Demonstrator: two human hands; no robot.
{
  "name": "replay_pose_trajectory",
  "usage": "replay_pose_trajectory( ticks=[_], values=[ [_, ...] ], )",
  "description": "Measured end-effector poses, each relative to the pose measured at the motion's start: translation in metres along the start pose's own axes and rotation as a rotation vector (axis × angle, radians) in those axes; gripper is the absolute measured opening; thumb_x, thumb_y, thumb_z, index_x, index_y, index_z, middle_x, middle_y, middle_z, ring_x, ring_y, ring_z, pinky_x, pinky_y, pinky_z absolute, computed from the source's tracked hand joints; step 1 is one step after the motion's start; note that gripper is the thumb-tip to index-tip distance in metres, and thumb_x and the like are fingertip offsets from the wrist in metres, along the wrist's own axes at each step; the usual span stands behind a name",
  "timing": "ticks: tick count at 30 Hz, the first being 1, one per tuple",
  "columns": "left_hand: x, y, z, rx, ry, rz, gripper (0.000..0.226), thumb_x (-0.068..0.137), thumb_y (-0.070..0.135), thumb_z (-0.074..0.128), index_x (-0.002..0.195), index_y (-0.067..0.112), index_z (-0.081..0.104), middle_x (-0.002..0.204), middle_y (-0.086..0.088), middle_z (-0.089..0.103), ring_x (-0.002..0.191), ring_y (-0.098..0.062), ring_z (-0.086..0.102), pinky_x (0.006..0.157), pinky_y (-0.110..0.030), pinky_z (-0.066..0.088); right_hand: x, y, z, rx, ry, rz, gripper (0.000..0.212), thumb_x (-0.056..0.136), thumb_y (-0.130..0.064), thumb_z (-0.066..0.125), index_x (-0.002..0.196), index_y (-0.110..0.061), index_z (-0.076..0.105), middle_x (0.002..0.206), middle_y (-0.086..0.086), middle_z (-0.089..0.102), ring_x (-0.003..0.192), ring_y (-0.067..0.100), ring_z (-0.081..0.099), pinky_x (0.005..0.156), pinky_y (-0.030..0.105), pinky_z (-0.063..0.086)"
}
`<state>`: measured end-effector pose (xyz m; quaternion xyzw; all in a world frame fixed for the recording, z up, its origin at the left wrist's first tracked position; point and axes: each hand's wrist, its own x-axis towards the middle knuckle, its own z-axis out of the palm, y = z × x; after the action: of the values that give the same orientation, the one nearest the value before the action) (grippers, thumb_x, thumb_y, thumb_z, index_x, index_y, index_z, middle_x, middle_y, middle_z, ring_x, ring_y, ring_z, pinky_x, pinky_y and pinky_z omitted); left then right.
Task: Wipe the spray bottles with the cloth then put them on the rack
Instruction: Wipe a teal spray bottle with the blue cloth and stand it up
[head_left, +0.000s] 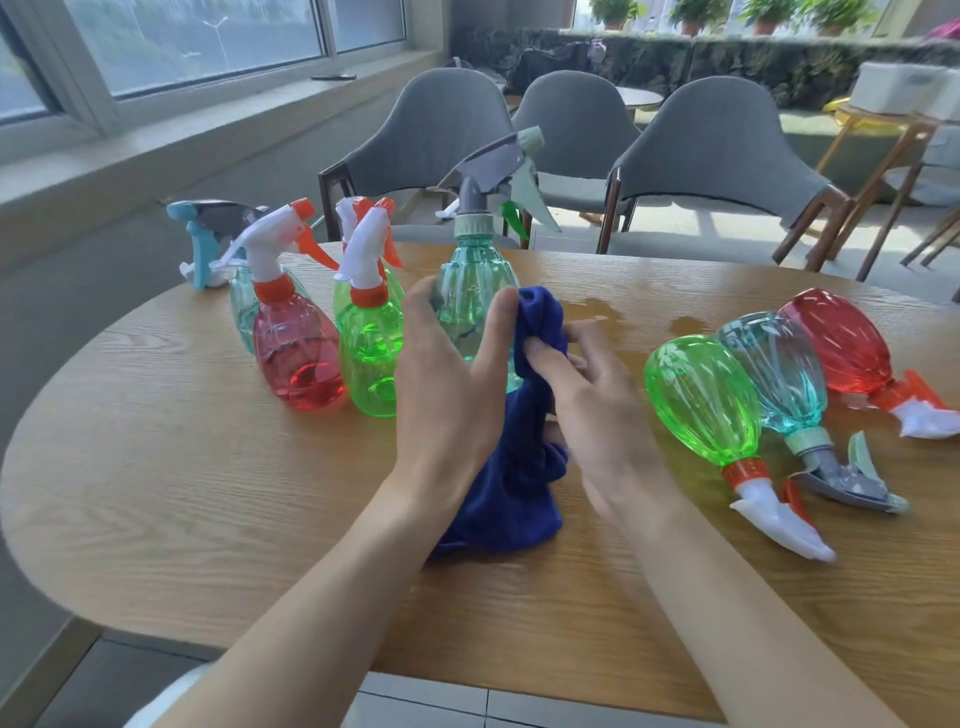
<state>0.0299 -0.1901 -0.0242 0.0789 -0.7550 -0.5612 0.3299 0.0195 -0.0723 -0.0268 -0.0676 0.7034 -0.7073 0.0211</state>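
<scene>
Left hand grips upright teal bottle; right hand pinches cloth.

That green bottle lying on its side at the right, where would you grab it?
Probably by the narrow neck at its orange collar, from above: the green bottle lies flat, head toward the person, and the teal bottle crowds its right side.

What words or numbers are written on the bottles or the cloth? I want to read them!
None: no words, numbers or signs can be read anywhere.
The teal spray bottle in the left hand: plain, no label.
The blue cloth in the right hand: no tag or print shows.
The standing red bottle and the lying green bottle: no labels either.
</scene>
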Motion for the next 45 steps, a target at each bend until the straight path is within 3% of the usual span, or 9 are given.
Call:
replay_pose_trajectory(
  ticks=[5, 8, 12, 17, 24, 29, 32, 38, 45],
  values=[
    [-0.007, -0.004, 0.003, 0.024, -0.093, 0.015, 0.065, 0.099, 0.062, 0.064, 0.148, 0.026, 0.042, 0.131, 0.013, 0.064, 0.114, 0.009, 0.062, 0.094, -0.009, 0.044, 0.004, 0.008, -0.003, 0.33, 0.012, 0.177, 0.019, 0.111, -0.029, 0.052, 0.118, -0.02, 0.068, 0.109, 0.003, 0.07, 0.092, 0.026, 0.071, 0.073, 0.041, 0.06],
    [-0.009, -0.006, 0.006, -0.03, -0.14, 0.012, 0.064, 0.098, 0.062, 0.063, 0.146, 0.024, 0.043, 0.127, 0.01, 0.068, 0.114, 0.002, 0.066, 0.099, -0.022, 0.052, 0.005, 0.005, -0.005, 0.431, 0.045, 0.192, 0.026, 0.112, -0.021, 0.048, 0.129, -0.015, 0.067, 0.124, 0.01, 0.076, 0.113, 0.032, 0.075, 0.094, 0.05, 0.061],
    [-0.005, -0.005, 0.006, -0.063, -0.068, -0.018, 0.061, 0.1, 0.06, 0.063, 0.144, 0.023, 0.045, 0.125, 0.008, 0.068, 0.114, -0.001, 0.066, 0.101, -0.027, 0.052, 0.0, 0.002, 0.002, 0.239, 0.051, 0.085, 0.02, 0.109, -0.03, 0.055, 0.119, -0.027, 0.072, 0.119, 0.005, 0.077, 0.115, 0.03, 0.073, 0.107, 0.058, 0.054],
    [-0.004, -0.003, 0.001, -0.078, 0.013, -0.026, 0.055, 0.1, 0.056, 0.067, 0.141, 0.026, 0.044, 0.12, 0.01, 0.072, 0.11, -0.001, 0.069, 0.099, -0.03, 0.055, -0.013, 0.001, 0.008, -0.089, 0.011, -0.106, 0.012, 0.111, -0.035, 0.053, 0.115, -0.037, 0.064, 0.099, -0.011, 0.073, 0.089, 0.004, 0.065, 0.078, 0.019, 0.05],
    [-0.011, 0.0, -0.001, -0.06, -0.103, -0.019, 0.054, 0.098, 0.061, 0.066, 0.136, 0.024, 0.052, 0.11, 0.01, 0.074, 0.099, -0.003, 0.072, 0.091, -0.033, 0.059, 0.0, -0.001, 0.004, 0.103, 0.024, -0.003, 0.034, 0.106, -0.052, 0.05, 0.127, -0.036, 0.07, 0.129, -0.006, 0.074, 0.127, 0.02, 0.066, 0.113, 0.055, 0.047],
    [-0.006, 0.007, -0.006, -0.097, -0.04, -0.125, 0.047, 0.101, 0.061, 0.061, 0.132, 0.026, 0.055, 0.098, 0.013, 0.073, 0.088, 0.003, 0.068, 0.077, -0.016, 0.049, -0.012, -0.002, 0.008, -0.03, -0.039, -0.139, 0.026, 0.114, -0.034, 0.047, 0.135, -0.04, 0.061, 0.125, -0.019, 0.071, 0.122, -0.001, 0.063, 0.11, 0.035, 0.047],
    [-0.005, 0.006, -0.009, -0.124, -0.101, -0.103, 0.043, 0.1, 0.058, 0.063, 0.126, 0.025, 0.058, 0.088, 0.01, 0.073, 0.078, 0.002, 0.067, 0.072, -0.017, 0.05, -0.007, -0.003, 0.005, 0.001, -0.015, -0.148, 0.024, 0.111, -0.041, 0.048, 0.129, -0.042, 0.064, 0.124, -0.014, 0.073, 0.124, 0.01, 0.065, 0.114, 0.048, 0.045],
    [-0.008, 0.0, -0.005, -0.279, -0.29, -0.196, 0.039, 0.101, 0.058, 0.064, 0.118, 0.024, 0.067, 0.099, 0.007, 0.078, 0.095, -0.012, 0.076, 0.085, -0.035, 0.062, 0.006, -0.004, -0.005, 0.319, -0.011, -0.027, 0.033, 0.109, -0.037, 0.051, 0.132, -0.021, 0.068, 0.13, 0.008, 0.074, 0.126, 0.028, 0.069, 0.116, 0.059, 0.045],
    [0.006, -0.005, -0.006, -0.438, -0.245, -0.317, 0.053, 0.103, 0.057, 0.061, 0.126, 0.01, 0.07, 0.122, -0.01, 0.077, 0.112, -0.018, 0.075, 0.095, -0.035, 0.061, 0.002, -0.001, 0.0, 0.058, 0.023, -0.208, 0.021, 0.105, -0.04, 0.052, 0.12, -0.038, 0.067, 0.121, -0.007, 0.074, 0.121, 0.022, 0.066, 0.113, 0.059, 0.045]
  ],
)
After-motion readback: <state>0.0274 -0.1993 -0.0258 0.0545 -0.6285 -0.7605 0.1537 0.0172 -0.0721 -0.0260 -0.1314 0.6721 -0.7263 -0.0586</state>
